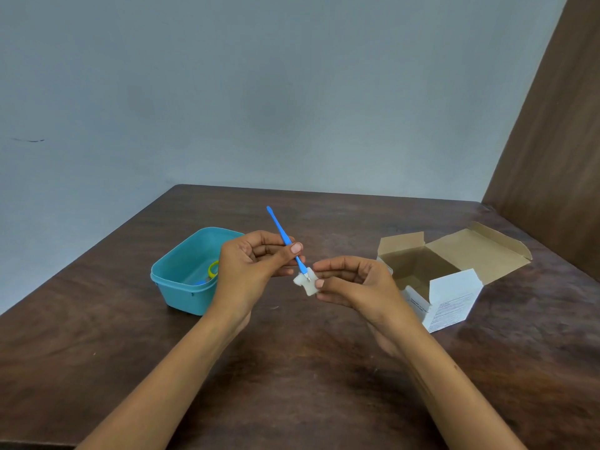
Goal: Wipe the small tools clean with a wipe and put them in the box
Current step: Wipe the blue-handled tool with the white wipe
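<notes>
One blue tool is mid-wipe, pinched by the left hand; the right hand pinches the wipe at its tip. Others wait in the teal tub; the cardboard box, right, looks unfilled.

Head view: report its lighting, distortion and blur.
Head view: soft, even light, faint shadows under the teal tub and cardboard box; wide-angle bending of the table edges; print on the box too soft to read; blue tool reasonably sharp.
</notes>
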